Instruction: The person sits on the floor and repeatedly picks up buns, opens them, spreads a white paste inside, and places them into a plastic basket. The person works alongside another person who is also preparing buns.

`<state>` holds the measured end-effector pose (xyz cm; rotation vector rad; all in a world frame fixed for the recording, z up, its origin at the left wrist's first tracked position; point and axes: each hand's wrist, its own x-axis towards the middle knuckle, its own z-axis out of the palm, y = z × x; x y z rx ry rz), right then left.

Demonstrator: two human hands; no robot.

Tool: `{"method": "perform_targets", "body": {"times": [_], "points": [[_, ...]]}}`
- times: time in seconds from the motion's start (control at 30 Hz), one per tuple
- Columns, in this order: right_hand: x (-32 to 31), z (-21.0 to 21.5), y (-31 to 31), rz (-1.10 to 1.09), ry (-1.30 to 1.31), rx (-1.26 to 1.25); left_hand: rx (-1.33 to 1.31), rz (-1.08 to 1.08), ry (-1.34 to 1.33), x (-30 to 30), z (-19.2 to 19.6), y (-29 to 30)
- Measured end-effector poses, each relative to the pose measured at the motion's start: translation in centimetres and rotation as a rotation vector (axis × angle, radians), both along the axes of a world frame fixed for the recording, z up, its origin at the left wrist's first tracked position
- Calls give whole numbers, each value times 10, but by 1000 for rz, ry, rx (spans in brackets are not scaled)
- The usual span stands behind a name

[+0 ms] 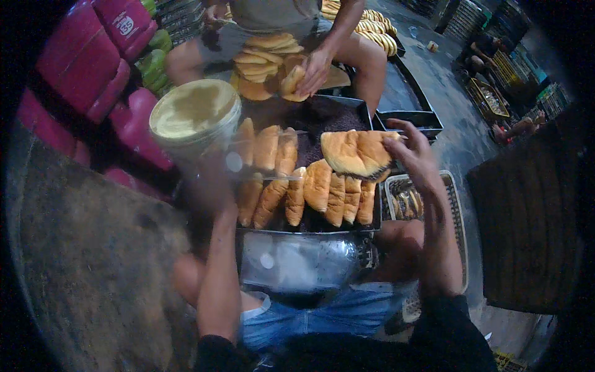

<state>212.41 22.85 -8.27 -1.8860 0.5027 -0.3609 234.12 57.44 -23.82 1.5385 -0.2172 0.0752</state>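
Note:
My right hand [414, 155] pinches a folded golden bread [354, 151] by its right end, above the tray. Dark crumbs cling along the bread's lower edge. My left hand [207, 180] is smeared by motion beside the tray's left side, so its fingers cannot be made out. A clear plastic bag [234, 162] with a white round mark stretches from near that hand over the breads. Several rolled breads [269, 203] stand in two rows in the dark tray [310, 232], and dark sprinkles [325, 115] cover its far part.
A pale bucket [195, 111] stands at the left of the tray, near pink gas cylinders [83, 59]. Clear bags [297, 260] lie across my lap. Opposite, another person's hand [317, 71] holds a bread by a stack [266, 56]. A plastic basket [457, 229] stands at right.

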Motion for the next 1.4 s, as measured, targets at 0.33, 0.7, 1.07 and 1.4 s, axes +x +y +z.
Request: {"method": "perform_targets", "body": {"times": [0.33, 0.7, 1.07, 1.4], "points": [[3, -9, 59, 90, -69, 54, -745, -522, 229, -126, 70, -71], [-43, 6, 94, -130, -531, -898, -873, -245, 686, -166, 91, -116], [-143, -135, -130, -465, 462, -316, 906, -814, 224, -209, 47, -152], [-225, -360, -355, -494, 974, -132, 1576, -1136, 233, -185, -23, -26]]}}
